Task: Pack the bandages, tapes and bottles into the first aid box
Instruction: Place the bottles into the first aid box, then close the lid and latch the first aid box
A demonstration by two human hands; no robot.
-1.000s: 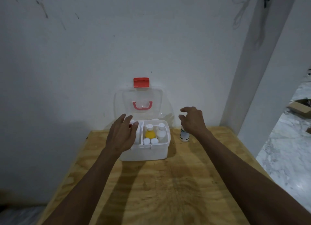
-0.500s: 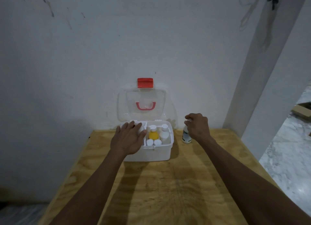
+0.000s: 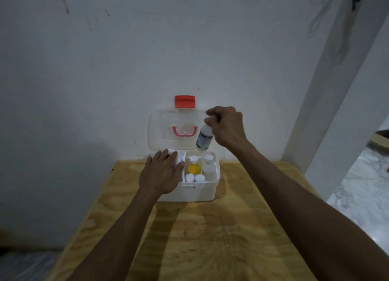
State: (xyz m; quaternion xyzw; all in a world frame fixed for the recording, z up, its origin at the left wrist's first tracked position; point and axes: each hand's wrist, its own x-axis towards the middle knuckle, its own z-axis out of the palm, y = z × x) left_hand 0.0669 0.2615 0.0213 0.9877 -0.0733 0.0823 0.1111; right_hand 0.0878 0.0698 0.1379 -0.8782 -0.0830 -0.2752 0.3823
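Note:
The white first aid box (image 3: 202, 193) stands open at the far edge of the wooden table, its clear lid (image 3: 166, 133) with red handle and red latch leaning on the wall. Inside its right compartment stand a yellow bottle (image 3: 194, 168), a clear bottle (image 3: 208, 165) and two small white-capped bottles (image 3: 194, 178). My left hand (image 3: 161, 173) lies flat over the box's left compartment, hiding its contents. My right hand (image 3: 226, 126) grips a white bottle (image 3: 203, 138) with a dark label by its top, tilted in the air above the box's right rear corner.
The plywood table (image 3: 210, 228) meets a white wall at the back. A white pillar (image 3: 328, 95) rises at the right, with marble floor (image 3: 366, 192) beyond the table's right edge.
My right hand has closed on the white bottle that stood right of the box, lifted it off the table and carried it left over the box. The left hand stayed on the box.

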